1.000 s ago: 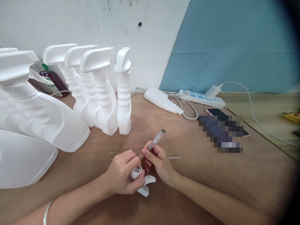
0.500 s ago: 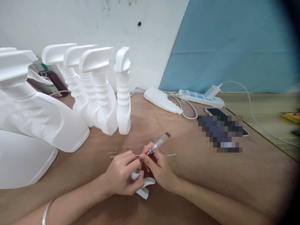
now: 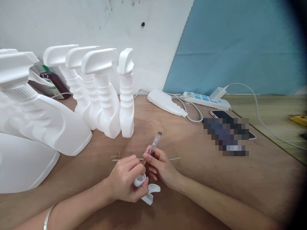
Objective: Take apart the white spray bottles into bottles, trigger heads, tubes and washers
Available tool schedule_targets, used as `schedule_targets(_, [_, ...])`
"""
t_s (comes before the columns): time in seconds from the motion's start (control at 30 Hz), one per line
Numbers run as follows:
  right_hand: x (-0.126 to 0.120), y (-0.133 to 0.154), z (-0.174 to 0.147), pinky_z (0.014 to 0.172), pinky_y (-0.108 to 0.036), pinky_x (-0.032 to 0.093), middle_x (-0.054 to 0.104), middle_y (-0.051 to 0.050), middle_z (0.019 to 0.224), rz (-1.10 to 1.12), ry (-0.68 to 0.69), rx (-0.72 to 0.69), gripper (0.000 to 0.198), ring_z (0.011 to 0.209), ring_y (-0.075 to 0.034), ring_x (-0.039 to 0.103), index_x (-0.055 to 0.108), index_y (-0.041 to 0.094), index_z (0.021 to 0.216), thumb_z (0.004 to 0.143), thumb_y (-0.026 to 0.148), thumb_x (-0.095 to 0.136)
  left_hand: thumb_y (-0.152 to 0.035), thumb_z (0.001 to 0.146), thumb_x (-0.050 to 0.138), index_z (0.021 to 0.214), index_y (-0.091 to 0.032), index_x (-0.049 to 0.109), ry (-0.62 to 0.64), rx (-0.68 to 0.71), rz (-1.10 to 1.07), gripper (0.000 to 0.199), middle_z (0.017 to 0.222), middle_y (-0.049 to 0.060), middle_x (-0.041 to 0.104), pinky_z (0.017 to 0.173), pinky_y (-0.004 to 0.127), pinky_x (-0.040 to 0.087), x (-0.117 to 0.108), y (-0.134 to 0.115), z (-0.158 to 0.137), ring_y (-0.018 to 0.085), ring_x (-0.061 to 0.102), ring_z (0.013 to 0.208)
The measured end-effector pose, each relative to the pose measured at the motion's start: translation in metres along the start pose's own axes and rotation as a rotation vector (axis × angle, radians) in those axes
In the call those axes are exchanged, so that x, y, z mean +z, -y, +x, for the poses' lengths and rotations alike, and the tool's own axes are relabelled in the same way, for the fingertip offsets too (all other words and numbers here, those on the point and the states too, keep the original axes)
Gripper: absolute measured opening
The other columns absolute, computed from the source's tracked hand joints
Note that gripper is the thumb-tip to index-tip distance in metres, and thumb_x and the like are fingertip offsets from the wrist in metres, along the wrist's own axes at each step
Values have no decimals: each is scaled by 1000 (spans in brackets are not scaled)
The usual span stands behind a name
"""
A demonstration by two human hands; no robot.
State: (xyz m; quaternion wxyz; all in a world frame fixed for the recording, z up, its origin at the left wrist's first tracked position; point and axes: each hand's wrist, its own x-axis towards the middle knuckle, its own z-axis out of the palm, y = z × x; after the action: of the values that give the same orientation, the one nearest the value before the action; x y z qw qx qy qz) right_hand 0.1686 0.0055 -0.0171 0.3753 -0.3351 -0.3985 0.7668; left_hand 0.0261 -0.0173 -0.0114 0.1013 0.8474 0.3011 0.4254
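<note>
My left hand [image 3: 126, 179] is closed around a white spray head, with its round collar [image 3: 139, 180] showing between thumb and fingers. White curved parts [image 3: 153, 188] stick out below that hand; whether they join the collar is hidden. In my right hand [image 3: 164, 167] is a small screwdriver [image 3: 155, 142] with a clear handle, gripped by thumb and fingers. Its handle points up and away, and the shaft runs down towards the collar. My left fingers hide the tip. A thin translucent tube [image 3: 175, 158] lies on the table behind both hands.
Several white spray bottles [image 3: 107, 108] stand at the left and back left. A white bottle without a head [image 3: 165, 102] lies near the wall. Behind are a brown bottle [image 3: 55, 83] and a power strip [image 3: 208, 101]. A phone [image 3: 219, 114] and a blurred-out item lie right.
The screwdriver has swung to a steeper angle, its handle end moving left. My right hand has shifted slightly away from the left fingers, and more of the collar's opening shows.
</note>
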Motion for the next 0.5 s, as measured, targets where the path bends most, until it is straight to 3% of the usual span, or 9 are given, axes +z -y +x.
schedule_targets(0.2, [-2,-3,-1,29,-11,31,36,12,38,-83,-2,-67,28,29,-2,33,38,19,71,77,39,56,-11,67,46,66,-17,41,5,-7,2,8,53,0,43,46,23,28,0,0,1,10,30,50])
schedule_targets(0.5, [-2,3,1,25,-10,28,35,13,40,34,1,3,29,29,0,24,39,18,68,73,36,62,-9,67,49,68,-16,42,20,-3,-15,10,55,-1,41,46,22,28,-2,0,2,10,32,51])
